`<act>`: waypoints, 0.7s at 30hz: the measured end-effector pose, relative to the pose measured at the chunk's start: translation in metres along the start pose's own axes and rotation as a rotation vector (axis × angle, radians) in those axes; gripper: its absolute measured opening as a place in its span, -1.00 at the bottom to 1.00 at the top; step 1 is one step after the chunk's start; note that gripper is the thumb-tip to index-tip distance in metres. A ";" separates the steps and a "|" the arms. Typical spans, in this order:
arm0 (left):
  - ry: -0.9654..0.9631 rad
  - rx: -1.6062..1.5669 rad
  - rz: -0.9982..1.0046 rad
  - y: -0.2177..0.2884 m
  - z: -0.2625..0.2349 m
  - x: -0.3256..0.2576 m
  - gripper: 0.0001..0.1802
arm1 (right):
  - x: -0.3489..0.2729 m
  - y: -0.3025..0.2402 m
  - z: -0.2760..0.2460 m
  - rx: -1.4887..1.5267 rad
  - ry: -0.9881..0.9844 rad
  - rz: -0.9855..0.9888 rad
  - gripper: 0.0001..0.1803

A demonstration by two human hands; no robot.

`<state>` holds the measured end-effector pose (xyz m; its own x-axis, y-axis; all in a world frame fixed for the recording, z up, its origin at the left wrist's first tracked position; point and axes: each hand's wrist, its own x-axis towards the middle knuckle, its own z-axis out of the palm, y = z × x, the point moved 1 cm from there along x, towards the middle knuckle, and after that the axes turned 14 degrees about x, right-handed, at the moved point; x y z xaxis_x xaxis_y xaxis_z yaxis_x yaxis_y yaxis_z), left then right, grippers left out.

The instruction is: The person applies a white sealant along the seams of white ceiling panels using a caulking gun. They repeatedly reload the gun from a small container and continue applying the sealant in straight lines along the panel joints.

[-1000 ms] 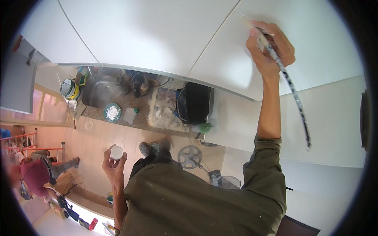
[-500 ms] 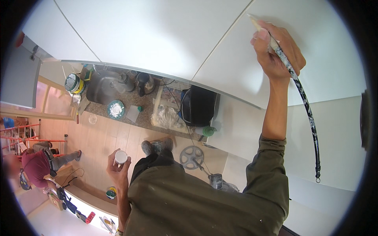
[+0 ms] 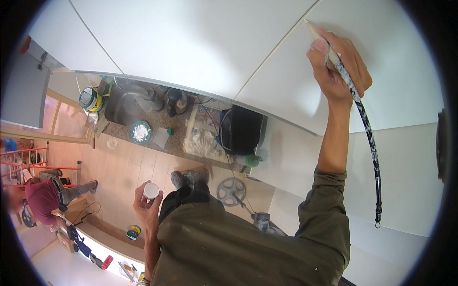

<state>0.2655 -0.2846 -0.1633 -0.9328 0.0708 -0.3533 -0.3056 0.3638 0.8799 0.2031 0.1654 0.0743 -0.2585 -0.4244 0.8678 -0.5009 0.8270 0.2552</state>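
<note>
The right hand [image 3: 339, 66] had shifted slightly along the white panel [image 3: 191, 43], fingers wrapped around a speckled tool [image 3: 355, 102]. The left hand [image 3: 147, 202] pinched a small white tub [image 3: 151, 190] by its sides.

A round tub [image 3: 89, 98] with a yellow-and-white label sits at the counter's end by the sink. A green-capped bottle [image 3: 252, 160] stands beside the black box. Another yellow-labelled tub [image 3: 133, 232] sits on the floor.
</note>
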 end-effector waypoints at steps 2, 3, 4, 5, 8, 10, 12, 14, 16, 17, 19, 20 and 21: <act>-0.003 -0.029 -0.007 0.001 0.001 0.000 -0.51 | -0.001 0.003 0.001 0.012 0.001 0.000 -0.88; -0.005 -0.044 -0.009 0.001 0.001 0.000 -0.51 | -0.001 0.004 0.002 0.018 0.002 0.000 -0.87; -0.008 -0.045 -0.008 0.000 0.002 0.000 -0.51 | -0.001 0.003 0.002 0.018 0.000 0.003 -0.87; -0.011 -0.046 -0.006 0.000 0.002 0.000 -0.51 | -0.001 0.002 0.002 0.018 -0.003 0.005 -0.87; -0.021 -0.043 0.007 -0.003 0.002 0.001 -0.51 | 0.000 0.000 0.002 0.018 -0.002 0.014 -0.87; -0.025 -0.042 0.013 -0.003 0.001 0.002 -0.51 | 0.001 -0.001 0.002 0.011 -0.004 0.008 -0.87; -0.024 -0.043 0.016 -0.001 0.002 0.003 -0.51 | 0.002 -0.001 0.002 -0.005 -0.011 -0.011 -0.88; -0.028 -0.039 0.002 -0.003 0.001 0.003 -0.51 | 0.003 0.000 0.001 -0.006 -0.015 -0.033 -0.87; -0.029 -0.036 -0.006 -0.002 0.001 0.003 -0.51 | 0.003 0.000 0.001 -0.013 -0.011 -0.039 -0.87; -0.029 -0.035 -0.008 -0.001 0.002 0.002 -0.51 | 0.003 0.000 0.001 -0.020 -0.004 -0.034 -0.86; -0.030 -0.028 -0.008 0.002 0.003 0.002 -0.51 | 0.003 0.000 0.001 -0.017 0.008 -0.019 -0.86; -0.032 -0.023 -0.008 0.003 0.004 0.002 -0.51 | 0.002 0.000 0.001 -0.008 0.013 -0.009 -0.86; -0.033 -0.017 -0.007 0.004 0.004 0.003 -0.52 | 0.001 0.000 0.002 0.002 0.018 0.000 -0.86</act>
<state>0.2625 -0.2794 -0.1619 -0.9240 0.0993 -0.3692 -0.3153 0.3481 0.8828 0.2012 0.1645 0.0750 -0.2433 -0.4173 0.8756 -0.5024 0.8264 0.2543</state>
